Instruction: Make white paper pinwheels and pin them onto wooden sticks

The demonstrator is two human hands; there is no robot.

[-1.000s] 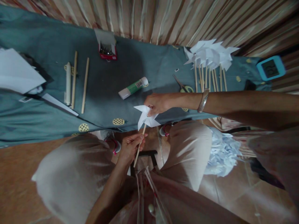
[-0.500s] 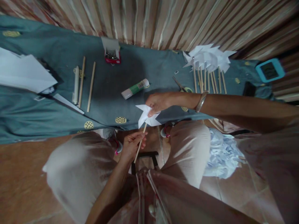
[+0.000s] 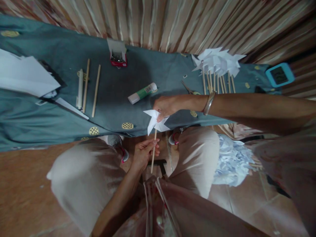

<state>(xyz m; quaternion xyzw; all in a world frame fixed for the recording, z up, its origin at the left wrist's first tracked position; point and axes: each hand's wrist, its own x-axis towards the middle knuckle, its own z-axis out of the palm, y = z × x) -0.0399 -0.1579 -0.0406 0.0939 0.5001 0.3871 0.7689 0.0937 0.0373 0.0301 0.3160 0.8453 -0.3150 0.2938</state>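
Note:
My left hand [image 3: 146,151] pinches a thin wooden stick [image 3: 153,158] between thumb and fingers, below the table's front edge. At the stick's top sits a white paper pinwheel [image 3: 161,126] with pointed blades. From the right, my right hand [image 3: 164,107] reaches over and grips the pinwheel near its middle, with the thumb on the paper. Just above lies a green and white glue stick [image 3: 143,93] on the teal cloth. Behind my right forearm are scissors [image 3: 189,88], partly hidden.
Finished pinwheels [image 3: 218,62] lie at the back right beside a blue-framed device [image 3: 280,75]. A red box [image 3: 118,60] of small metal pieces stands at the back. Two loose sticks [image 3: 96,90], a white tube [image 3: 80,89] and white paper [image 3: 27,74] are at left.
My left hand has shifted slightly right and the stick's lower end has swung right, so it stands more upright. My right forearm has risen a little in the view.

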